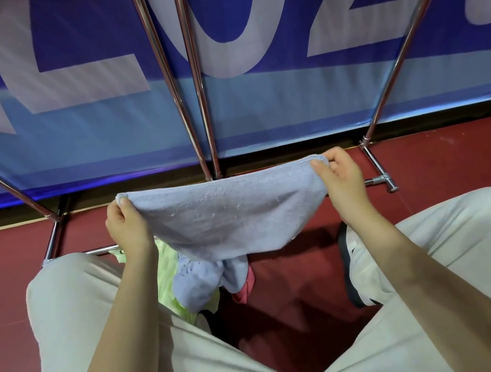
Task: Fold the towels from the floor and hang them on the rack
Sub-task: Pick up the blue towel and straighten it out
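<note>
Towel (226, 217), pale blue, hangs stretched L–R between both hands: left hand (125, 224) and right hand (340, 180) each pinch a top corner. Long axis runs crosswise; rack (199, 96) poles stand straight ahead, w/ neither hand nearer.

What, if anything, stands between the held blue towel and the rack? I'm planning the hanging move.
Nothing visible does. The light blue terry towel hangs stretched between the left hand and right hand, directly before the chrome metal rack, with only open air between.
</note>
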`<state>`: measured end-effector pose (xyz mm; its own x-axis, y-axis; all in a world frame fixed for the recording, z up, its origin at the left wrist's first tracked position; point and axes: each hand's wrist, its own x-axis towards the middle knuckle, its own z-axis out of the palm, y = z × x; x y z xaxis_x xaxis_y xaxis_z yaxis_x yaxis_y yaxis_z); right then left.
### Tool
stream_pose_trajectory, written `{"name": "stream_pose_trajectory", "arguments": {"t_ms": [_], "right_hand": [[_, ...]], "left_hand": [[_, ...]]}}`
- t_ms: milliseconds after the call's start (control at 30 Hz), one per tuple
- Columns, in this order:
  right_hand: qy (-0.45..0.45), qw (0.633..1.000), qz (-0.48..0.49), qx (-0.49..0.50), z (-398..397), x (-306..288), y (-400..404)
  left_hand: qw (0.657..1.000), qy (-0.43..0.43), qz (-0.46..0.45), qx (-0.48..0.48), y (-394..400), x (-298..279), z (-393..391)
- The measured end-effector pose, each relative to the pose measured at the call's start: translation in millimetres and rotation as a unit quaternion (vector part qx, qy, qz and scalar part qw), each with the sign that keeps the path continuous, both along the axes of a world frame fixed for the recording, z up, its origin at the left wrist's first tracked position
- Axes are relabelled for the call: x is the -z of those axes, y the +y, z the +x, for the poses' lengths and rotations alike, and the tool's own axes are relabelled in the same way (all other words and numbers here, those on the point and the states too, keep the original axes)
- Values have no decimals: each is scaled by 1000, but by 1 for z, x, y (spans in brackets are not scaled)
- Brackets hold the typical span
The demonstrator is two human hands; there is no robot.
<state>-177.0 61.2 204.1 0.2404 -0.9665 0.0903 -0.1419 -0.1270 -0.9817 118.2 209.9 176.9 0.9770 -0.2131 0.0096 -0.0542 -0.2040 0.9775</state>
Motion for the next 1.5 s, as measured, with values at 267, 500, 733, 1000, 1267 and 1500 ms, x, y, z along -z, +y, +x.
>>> {"name": "stream_pose_trajectory", "arguments": {"t_ms": [267, 500, 733, 1000, 1267, 1500], "right_hand": [[3, 996, 43, 73, 1, 13, -1], [-46, 967, 200, 154, 8, 41, -3], [-112, 917, 364, 115, 23, 54, 2], [-97, 947, 306, -22, 49, 26, 32], [-28, 978, 205, -24, 53, 16, 49], [8, 992, 123, -5, 52, 12, 54]], "left_hand": [[996, 80, -5, 31, -12, 7, -7], [980, 194, 8, 50, -20, 7, -21], [915, 385, -113, 50, -25, 5, -39], [898, 390, -90, 183, -41, -1, -119], [899, 308, -86, 298, -45, -8, -161], [895, 325, -106, 285, -47, -12, -173]]}}
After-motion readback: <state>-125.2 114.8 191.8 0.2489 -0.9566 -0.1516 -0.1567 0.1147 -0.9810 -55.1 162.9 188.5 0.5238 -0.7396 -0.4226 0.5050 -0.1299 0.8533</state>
